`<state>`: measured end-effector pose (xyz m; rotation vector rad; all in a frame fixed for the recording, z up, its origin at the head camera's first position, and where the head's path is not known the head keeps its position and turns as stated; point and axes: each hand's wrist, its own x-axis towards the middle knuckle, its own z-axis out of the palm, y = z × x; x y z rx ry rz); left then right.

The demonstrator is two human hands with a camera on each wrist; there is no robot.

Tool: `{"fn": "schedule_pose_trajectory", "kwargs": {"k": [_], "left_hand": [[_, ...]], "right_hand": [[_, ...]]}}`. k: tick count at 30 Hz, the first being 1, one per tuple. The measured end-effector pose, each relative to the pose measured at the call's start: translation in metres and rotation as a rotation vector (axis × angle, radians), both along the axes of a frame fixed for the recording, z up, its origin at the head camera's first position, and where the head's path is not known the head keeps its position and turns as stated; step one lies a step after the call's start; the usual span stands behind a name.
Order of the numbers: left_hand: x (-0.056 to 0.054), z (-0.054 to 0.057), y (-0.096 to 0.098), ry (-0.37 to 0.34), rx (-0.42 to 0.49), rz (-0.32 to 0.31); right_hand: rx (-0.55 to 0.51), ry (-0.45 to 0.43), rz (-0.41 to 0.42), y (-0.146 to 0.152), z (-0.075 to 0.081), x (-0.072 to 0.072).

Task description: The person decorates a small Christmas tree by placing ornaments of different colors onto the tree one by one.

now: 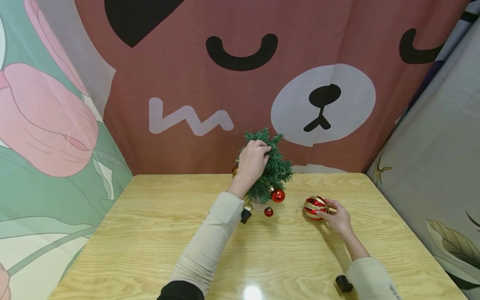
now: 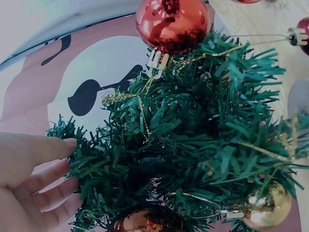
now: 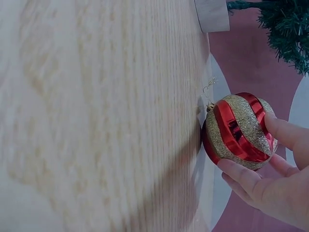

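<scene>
A small green artificial Christmas tree stands near the table's back edge. My left hand holds its upper part; in the left wrist view the thumb and curled fingers are around a branch tip. On the tree hang a shiny red ball, a gold ball and a copper-coloured ball. To the right, my right hand grips a large red Christmas ball with gold glitter stripes, thumb on one side and fingers on the other. The ball is at the tabletop, its cap and gold loop pointing toward the tree.
The wooden table carries the tree. A small dark red ball is at the tree's foot, beside its pale pot. Behind hangs a brown curtain with a bear face; patterned cloths flank both sides.
</scene>
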<state>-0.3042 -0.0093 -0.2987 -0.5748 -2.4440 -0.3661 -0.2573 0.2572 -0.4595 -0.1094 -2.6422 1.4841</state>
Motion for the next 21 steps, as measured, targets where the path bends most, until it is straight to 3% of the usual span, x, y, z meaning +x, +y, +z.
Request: {"fn": "schedule_pose_trajectory", "kwargs": {"k": [7,14,17,21], "left_hand": [[0.000,0.000,0.000,-0.007,0.000,-0.003],[-0.001,0.000,0.000,-0.015,0.004,-0.002],[-0.001,0.000,0.000,-0.016,0.005,-0.003],[-0.001,0.000,0.000,-0.015,0.003,-0.003]], "right_hand": [[-0.038,0.022,-0.018,0.001,0.000,0.001],[-0.226,0.131,-0.058,0.025,-0.057,-0.030],[-0.298,0.147,-0.055,0.029,-0.067,-0.037],[-0.412,0.147,-0.033,0.031,-0.067,-0.039]]}}
